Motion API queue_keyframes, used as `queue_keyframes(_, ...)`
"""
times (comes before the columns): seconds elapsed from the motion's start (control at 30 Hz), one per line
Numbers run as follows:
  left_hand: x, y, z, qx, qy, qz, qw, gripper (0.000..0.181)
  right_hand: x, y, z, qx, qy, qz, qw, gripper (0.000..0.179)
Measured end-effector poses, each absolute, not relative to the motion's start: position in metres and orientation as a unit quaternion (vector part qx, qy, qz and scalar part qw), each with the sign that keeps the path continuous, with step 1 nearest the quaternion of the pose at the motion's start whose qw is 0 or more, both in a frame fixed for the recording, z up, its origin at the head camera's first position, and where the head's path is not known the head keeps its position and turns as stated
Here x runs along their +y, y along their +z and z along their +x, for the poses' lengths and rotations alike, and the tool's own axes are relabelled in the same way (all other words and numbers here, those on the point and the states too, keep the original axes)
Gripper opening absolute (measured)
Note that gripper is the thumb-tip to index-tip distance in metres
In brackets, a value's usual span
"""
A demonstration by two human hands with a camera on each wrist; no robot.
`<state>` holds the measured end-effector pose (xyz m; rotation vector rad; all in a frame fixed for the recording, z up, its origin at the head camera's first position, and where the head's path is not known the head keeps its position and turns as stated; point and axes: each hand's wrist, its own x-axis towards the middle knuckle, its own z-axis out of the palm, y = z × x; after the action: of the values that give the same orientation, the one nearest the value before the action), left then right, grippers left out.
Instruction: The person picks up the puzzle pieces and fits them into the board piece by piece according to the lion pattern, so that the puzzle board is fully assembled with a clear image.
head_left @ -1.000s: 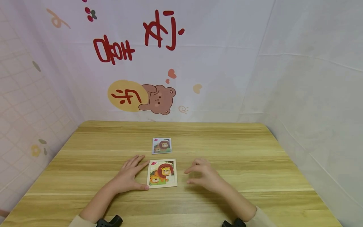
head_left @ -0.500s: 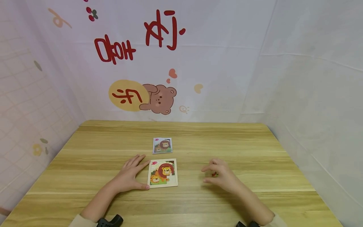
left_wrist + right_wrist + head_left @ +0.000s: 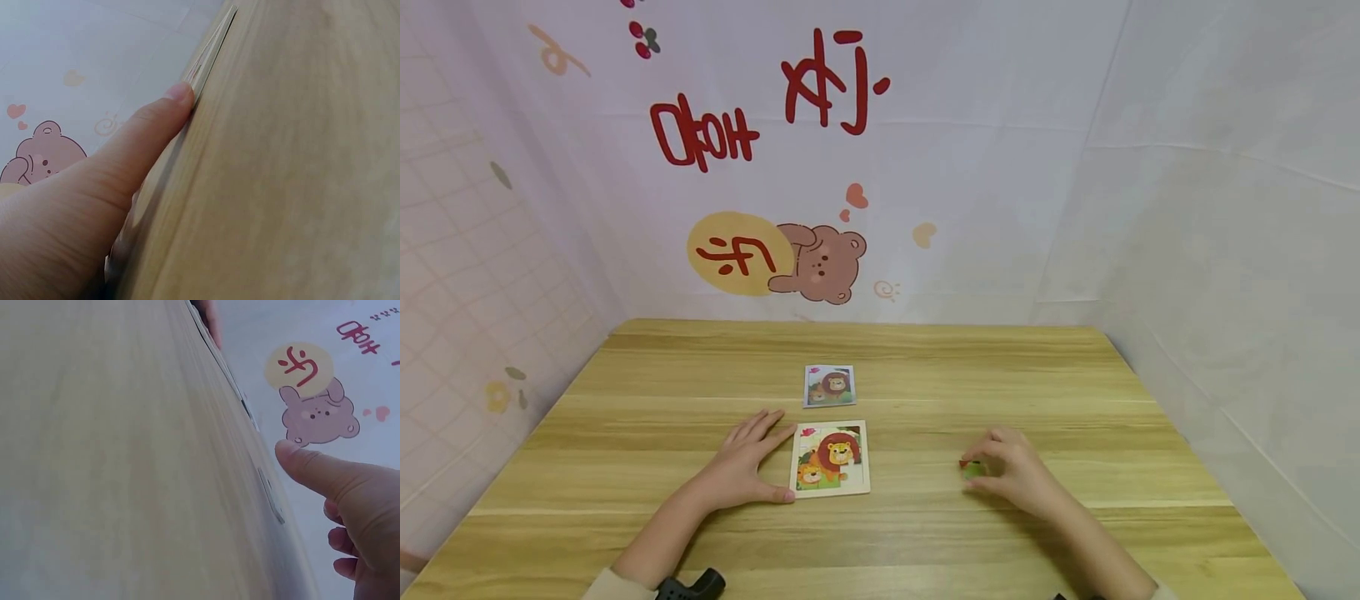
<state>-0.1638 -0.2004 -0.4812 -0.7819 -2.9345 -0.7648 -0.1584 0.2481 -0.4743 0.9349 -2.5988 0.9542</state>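
A wooden jigsaw puzzle with a lion picture lies in its pale frame (image 3: 867, 463); a gap shows at its lower right. My left hand (image 3: 741, 468) rests at the frame's left side, fingers spread, thumb and index finger touching its left corners. In the left wrist view the thumb (image 3: 156, 122) presses against the frame's edge. To the right, my right hand (image 3: 1018, 477) hovers around a loose green and red puzzle piece (image 3: 973, 471) on the table. The right wrist view has the thumb (image 3: 312, 469) apart from that piece, which lies flat.
A small lion picture card (image 3: 829, 387) lies behind the puzzle frame. The wooden table (image 3: 880, 550) meets printed white cloth (image 3: 985, 167) at the back and sides.
My right hand has moved right, from beside the puzzle to the loose piece, and come lower. More of the piece shows between thumb and fingers. The left hand stays in place.
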Motion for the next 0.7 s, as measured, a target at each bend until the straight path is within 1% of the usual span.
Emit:
queue_keyframes(0.17,-0.2,-0.482,-0.164,-0.937,-0.243,-0.25,0.004,0.106,0.257,-0.481,-0.157,-0.884,0.332,0.309,0.11,0.037)
queue_keyframes(0.4,-0.2,-0.483,-0.164,-0.937,-0.245,-0.248,-0.001,0.107,0.267,-0.484,-0.155,-0.906,0.325,0.26,0.08,0.038)
queue_keyframes(0.7,-0.2,-0.482,-0.164,-0.936,-0.248,-0.249,0.001,0.106,0.268,-0.483,-0.155,-0.912,0.328,0.238,0.058,0.036)
